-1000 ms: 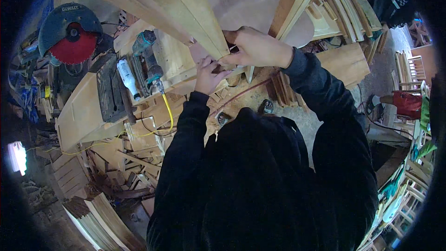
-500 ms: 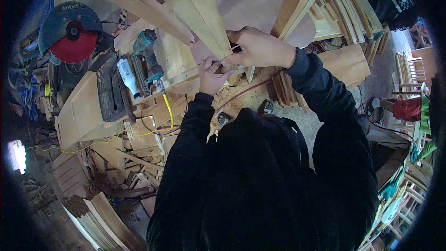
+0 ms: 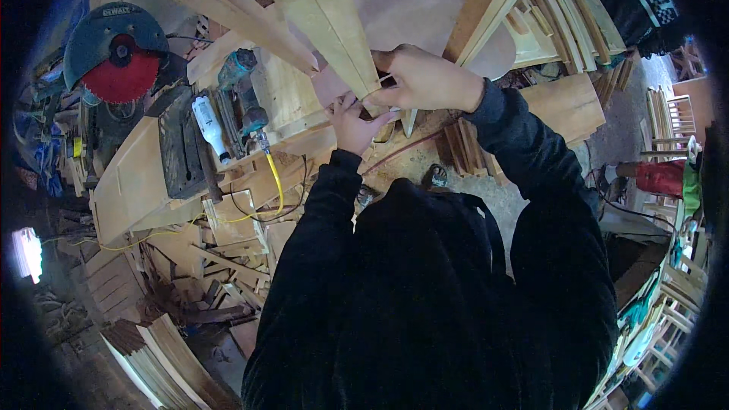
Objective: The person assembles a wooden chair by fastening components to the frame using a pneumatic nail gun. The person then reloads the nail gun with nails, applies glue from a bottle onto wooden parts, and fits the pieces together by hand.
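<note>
A pale wooden leg [image 3: 328,26] with a seam along its length slants down to my two hands at the middle. My right hand [image 3: 437,80] is closed round its near end, thumb across the tip and fingers partly hidden behind. From the near left, my left hand [image 3: 357,127] cups the same end, its fingers bent against the wood and its thumb pointing toward the right hand. Whether a small piece sits between the hands, I cannot make out. Two more wooden legs, one on the left [image 3: 228,11] and one on the right [image 3: 497,7], stand beside it.
On the bench to the left lie a teal power tool [image 3: 247,95] with a yellow hose [image 3: 273,175] and a white bottle [image 3: 209,125]. A saw with a red blade [image 3: 121,72] stands beyond. Wood offcuts [image 3: 228,273] litter the lower left; stacked boards [image 3: 566,19] are at upper right.
My left hand and forearm have shifted slightly right, and the left thumb now reaches farther toward my right hand. The right hand stays almost still on the leg.
</note>
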Demonstrator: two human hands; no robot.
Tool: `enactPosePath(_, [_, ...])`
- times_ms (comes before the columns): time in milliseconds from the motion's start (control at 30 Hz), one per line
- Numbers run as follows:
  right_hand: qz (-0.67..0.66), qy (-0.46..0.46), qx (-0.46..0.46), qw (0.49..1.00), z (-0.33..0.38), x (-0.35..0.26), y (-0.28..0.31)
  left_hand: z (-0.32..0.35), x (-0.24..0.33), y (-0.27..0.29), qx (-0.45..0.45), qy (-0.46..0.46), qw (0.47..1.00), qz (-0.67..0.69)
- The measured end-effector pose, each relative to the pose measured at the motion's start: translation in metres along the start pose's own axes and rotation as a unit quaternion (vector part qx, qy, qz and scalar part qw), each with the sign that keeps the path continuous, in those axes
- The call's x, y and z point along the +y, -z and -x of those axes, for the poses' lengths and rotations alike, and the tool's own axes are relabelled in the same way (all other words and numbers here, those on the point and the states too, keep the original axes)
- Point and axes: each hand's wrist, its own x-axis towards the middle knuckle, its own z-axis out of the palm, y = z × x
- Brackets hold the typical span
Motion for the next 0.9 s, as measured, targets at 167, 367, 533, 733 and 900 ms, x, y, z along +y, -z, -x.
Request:
enactPosePath(167, [-0.021, -0.006, -0.005, 1.0, -0.001, -0.002, 0.001, -0.002, 0.005, 0.009, -0.013, -0.016, 0.998, -0.057])
enactPosePath(367, [-0.022, -0.005, -0.001, 1.0, -0.001, 0.002, 0.0, -0.004, -0.005, 0.031, 0.0, -0.074, 0.997, 0.015])
enactPosePath(533, [0.012, 0.028, 0.017, 0.999, 0.0, 0.003, -0.001, 0.002, -0.011, 0.028, 0.009, -0.089, 0.995, 0.048])
enactPosePath(733, [-0.022, 0.015, -0.003, 1.0, -0.001, 0.006, 0.0, 0.001, -0.006, 0.032, -0.023, -0.049, 0.996, 0.072])
enactPosePath(900, [-0.009, -0.014, -0.024, 1.0, -0.002, -0.002, 0.003, 0.001, -0.012, 0.03, -0.02, -0.058, 0.996, 0.065])
